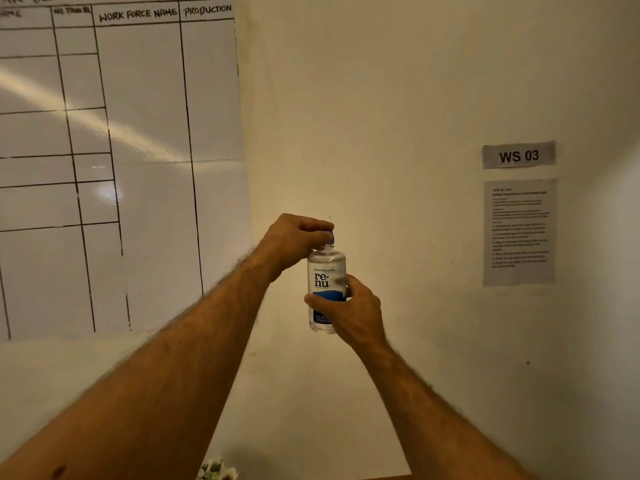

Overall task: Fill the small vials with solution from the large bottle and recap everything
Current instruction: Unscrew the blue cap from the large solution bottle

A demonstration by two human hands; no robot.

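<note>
1. The large clear plastic bottle point(326, 285) with a white-and-blue "renu" label is held up in mid-air at the centre of the frame, in front of the wall. It stands upright, its long axis running straight up and down the picture, cap end uppermost.
2. The small blue cap point(330, 236) sits on the bottle's neck, directly above the body. The left hand point(294, 242) comes in from the lower left and arches over the top; its curled fingers close round the cap, which shows only as a sliver at the fingertips.
3. The right hand point(356, 311) comes in from the lower right and wraps the lower half of the bottle, thumb across the blue band of the label, fingers behind the body.
4. The relation that matters: the cap lies straight above the right hand along the bottle's axis, and the left hand is already on it. I judge the step in hand to be a twist of the cap, the right hand steadying the body. Whether the cap is going on or coming off cannot be told.
5. No small vials are in view, so progress on filling cannot be judged.
6. No work surface shows beneath the bottle, only a thin brownish strip at the bottom edge.
7. The room: a cream wall point(398, 98); a ruled whiteboard point(138, 116) fills the upper left; a grey "WS 03" sign point(518, 155) and a printed instruction sheet point(518, 233) hang at the right; a small white flower cluster point(216, 471) peeps in at the bottom edge.
</note>
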